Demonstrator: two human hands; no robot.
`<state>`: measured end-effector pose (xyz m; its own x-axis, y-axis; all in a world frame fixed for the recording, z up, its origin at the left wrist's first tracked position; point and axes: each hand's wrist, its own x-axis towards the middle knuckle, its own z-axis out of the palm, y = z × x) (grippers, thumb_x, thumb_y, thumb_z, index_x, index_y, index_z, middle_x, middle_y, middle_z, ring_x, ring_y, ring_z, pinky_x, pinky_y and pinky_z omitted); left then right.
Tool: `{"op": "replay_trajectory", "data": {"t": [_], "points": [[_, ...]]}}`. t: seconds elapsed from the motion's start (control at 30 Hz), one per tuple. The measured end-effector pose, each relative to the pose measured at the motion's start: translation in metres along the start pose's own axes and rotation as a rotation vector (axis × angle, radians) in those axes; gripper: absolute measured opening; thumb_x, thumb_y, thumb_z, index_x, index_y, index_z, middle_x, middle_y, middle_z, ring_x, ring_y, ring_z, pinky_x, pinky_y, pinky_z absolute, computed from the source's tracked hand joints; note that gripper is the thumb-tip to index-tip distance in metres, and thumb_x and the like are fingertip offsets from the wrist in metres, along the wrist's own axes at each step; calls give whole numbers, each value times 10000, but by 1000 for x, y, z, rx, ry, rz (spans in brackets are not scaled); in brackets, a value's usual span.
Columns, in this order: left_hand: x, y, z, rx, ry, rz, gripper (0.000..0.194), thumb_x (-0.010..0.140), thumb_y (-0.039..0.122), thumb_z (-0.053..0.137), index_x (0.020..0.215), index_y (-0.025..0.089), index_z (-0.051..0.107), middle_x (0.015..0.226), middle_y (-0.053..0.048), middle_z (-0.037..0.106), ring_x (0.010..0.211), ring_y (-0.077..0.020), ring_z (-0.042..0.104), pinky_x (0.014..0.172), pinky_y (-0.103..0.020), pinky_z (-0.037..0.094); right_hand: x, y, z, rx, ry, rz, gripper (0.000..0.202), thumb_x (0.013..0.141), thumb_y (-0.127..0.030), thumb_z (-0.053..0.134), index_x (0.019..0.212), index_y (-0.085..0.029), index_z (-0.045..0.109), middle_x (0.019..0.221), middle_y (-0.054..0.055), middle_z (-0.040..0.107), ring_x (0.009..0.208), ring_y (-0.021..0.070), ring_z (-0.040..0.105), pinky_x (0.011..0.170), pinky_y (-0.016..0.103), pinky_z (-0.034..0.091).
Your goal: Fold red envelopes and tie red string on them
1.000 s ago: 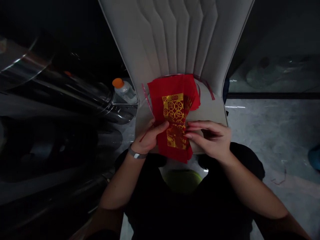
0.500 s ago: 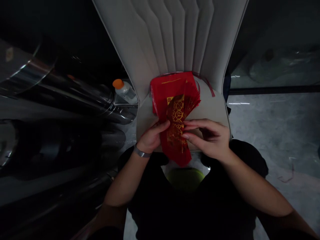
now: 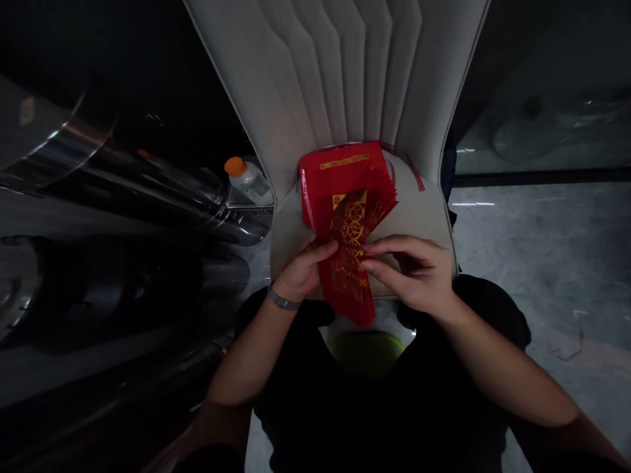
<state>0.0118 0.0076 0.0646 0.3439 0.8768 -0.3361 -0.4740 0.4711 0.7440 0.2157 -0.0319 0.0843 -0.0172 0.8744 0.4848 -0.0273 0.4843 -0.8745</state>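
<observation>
A sheaf of red envelopes (image 3: 351, 226) with gold ring patterns is spread like a fan above the chair seat. My left hand (image 3: 306, 266) grips the sheaf at its left edge, thumb on top and the fingers hidden underneath. From the right, my right hand (image 3: 414, 269) pinches the sheaf's right edge between thumb and fingertips. Behind them a pile of red packets (image 3: 340, 159) with a gold strip lies against the chair back, partly covered by the sheaf. Dark red ribbon (image 3: 411, 169) trails to the right of the pile.
The pale chair (image 3: 434, 223) with a ribbed back stands before my knees. A bottle with an orange cap (image 3: 235, 166) is left of the seat, by shiny dark cylinders (image 3: 162, 190). A green object (image 3: 367, 351) sits below, between my legs. Thin string (image 3: 572, 351) lies on the floor.
The sheaf's lower end has swung slightly left and narrowed. Both hands keep their hold almost unmoved; the whole view has shifted a little.
</observation>
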Motion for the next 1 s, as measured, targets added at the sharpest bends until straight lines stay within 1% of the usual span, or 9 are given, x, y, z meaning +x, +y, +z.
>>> {"op": "replay_trajectory", "data": {"t": [0.13, 0.27, 0.37, 0.47, 0.6, 0.7, 0.8, 0.9, 1.0], "points": [[-1, -5, -2, -63, 1, -41, 294, 772, 236, 902, 1053, 185, 837, 1046, -48, 854, 995, -274, 828, 946, -365, 663, -2, 1, 2, 6, -9, -16, 237, 905, -253, 905, 1133, -266, 840, 1023, 28, 874, 881, 181, 841, 855, 314, 702], [-6, -12, 1, -161, 47, -148, 144, 852, 223, 789, 988, 176, 804, 878, -26, 817, 794, -207, 801, 825, -313, 648, -4, 4, 5, 85, 59, 13, 410, 854, -325, 961, 1221, -260, 790, 994, 20, 854, 875, 177, 830, 849, 308, 697], [-10, -18, 7, -203, 46, -204, 171, 874, 266, 758, 1007, 163, 787, 841, -36, 780, 770, -204, 772, 750, -298, 623, -3, 5, 5, 109, 59, 23, 477, 835, -347, 978, 1258, -268, 773, 1013, 20, 846, 904, 180, 822, 880, 321, 691], [-12, -26, 11, -251, 8, -211, 175, 851, 315, 773, 939, 164, 758, 775, -21, 715, 674, -174, 704, 642, -272, 580, -2, 6, 4, 102, 32, 11, 500, 844, -361, 970, 1294, -280, 769, 1059, 30, 842, 907, 181, 806, 874, 330, 682], [-11, -33, 11, -241, 25, -195, 147, 880, 318, 735, 926, 178, 731, 787, -17, 693, 684, -165, 686, 700, -285, 602, -3, 7, 3, 72, 15, 20, 516, 843, -409, 966, 1303, -282, 770, 1075, 35, 835, 870, 174, 776, 840, 334, 668], [-10, -35, 8, -241, -8, -172, 175, 895, 337, 733, 965, 177, 745, 839, -27, 722, 705, -168, 692, 724, -300, 615, -4, 7, 3, 53, 2, 36, 537, 840, -435, 965, 1312, -276, 765, 1079, 36, 830, 873, 178, 772, 843, 342, 668], [-10, -37, 6, -228, -23, -139, 174, 908, 329, 719, 991, 181, 755, 854, -27, 728, 741, -172, 702, 747, -300, 619, -4, 8, 4, 67, 0, 17, 625, 846, -418, 963, 1406, -283, 722, 1113, 38, 825, 881, 173, 772, 849, 334, 671], [-10, -38, 3, -176, 21, -129, 168, 974, 297, 629, 988, 184, 752, 825, -29, 711, 794, -189, 713, 794, -313, 608, -5, 7, 4, 53, -6, -14, 715, 858, -418, 953, 1503, -300, 668, 1147, 43, 819, 883, 174, 768, 856, 339, 676], [-11, -41, 1, -129, 97, -148, 266, 1043, 310, 525, 949, 193, 744, 817, -40, 706, 864, -220, 727, 829, -333, 587, -6, 6, 3, 17, -31, -30, 705, 871, -418, 941, 1513, -309, 671, 1144, 46, 819, 892, 187, 775, 877, 356, 681]]}}
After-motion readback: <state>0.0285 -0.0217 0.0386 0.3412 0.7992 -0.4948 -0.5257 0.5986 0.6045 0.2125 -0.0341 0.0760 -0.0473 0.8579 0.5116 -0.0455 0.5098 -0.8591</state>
